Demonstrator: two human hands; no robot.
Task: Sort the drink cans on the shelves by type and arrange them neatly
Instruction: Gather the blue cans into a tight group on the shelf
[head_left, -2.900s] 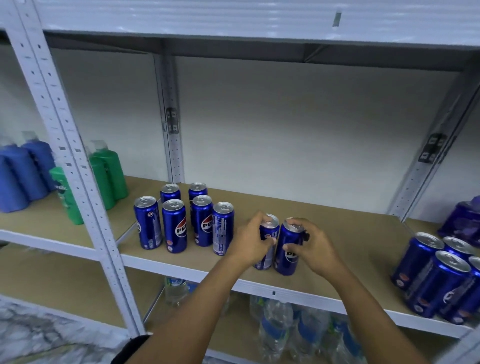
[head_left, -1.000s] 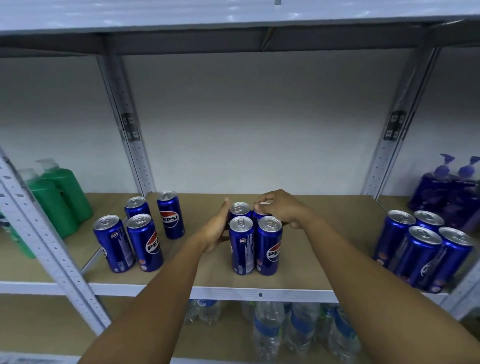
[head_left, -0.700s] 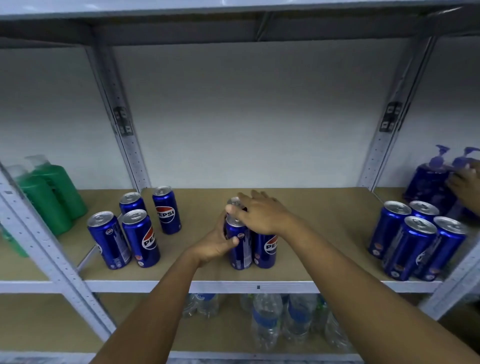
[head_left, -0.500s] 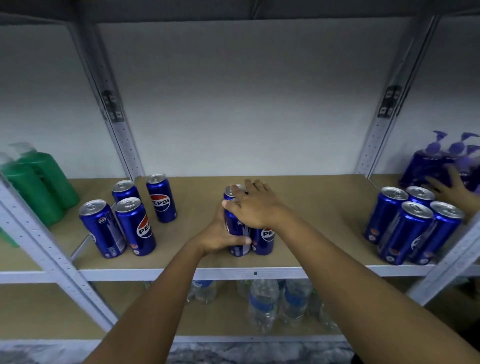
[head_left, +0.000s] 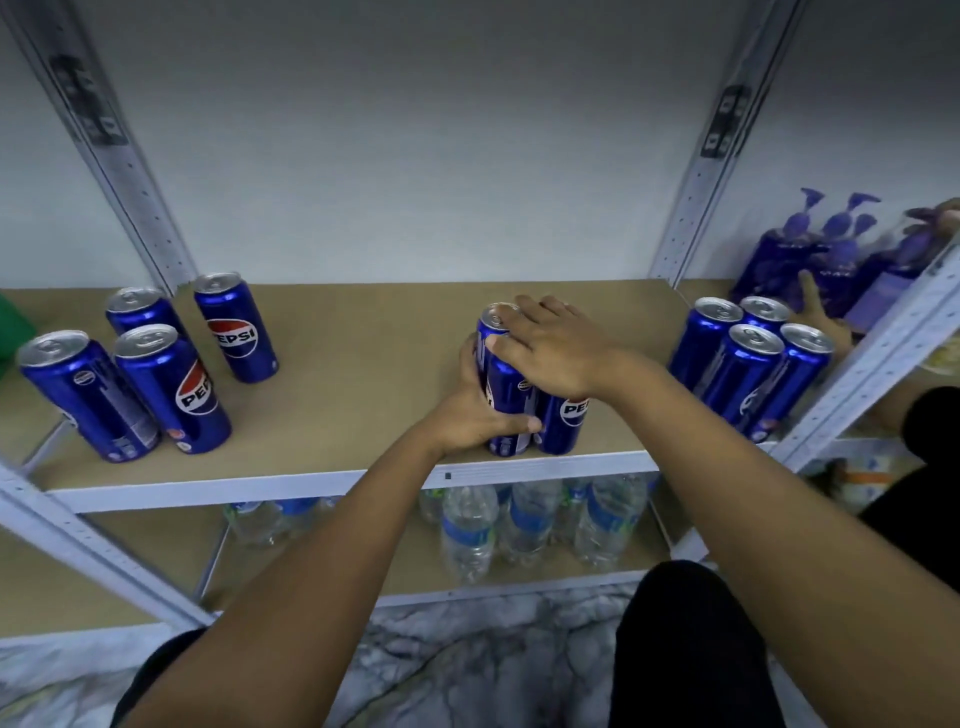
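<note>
I see a tight cluster of blue Pepsi cans (head_left: 511, 400) standing upright near the front edge of the brown shelf board (head_left: 363, 353), a little right of its middle. My left hand (head_left: 475, 410) wraps the cluster from its 9 o'clock side, fingers curled behind the near-left can and the thumb pressed across its front low down. My right hand (head_left: 558, 353) lies palm-down over the tops of the cans, fingers fairly straight and spread toward 10 o'clock, covering most of the lids; only one silver lid shows at the cluster's far left corner. I cannot count exactly how many cans stand under that hand.

At about 9 o'clock from the hands, well apart, four more Pepsi cans (head_left: 171, 384) stand in a loose group near the left upright (head_left: 130, 171). At 3 o'clock, a neat group of four blue cans (head_left: 748, 364) stands just beyond the right upright (head_left: 696, 208) on the neighbouring bay. Behind those, at roughly 1 o'clock, purple pump bottles (head_left: 826, 254) stand against the wall, and another person's hand (head_left: 823, 317) reaches in beside them.

On the lower shelf, at 6 o'clock from the cluster, clear water bottles (head_left: 524, 519) with blue labels stand together. A green object (head_left: 13, 327) shows at the far left edge. Below is a marbled floor (head_left: 467, 665).
</note>
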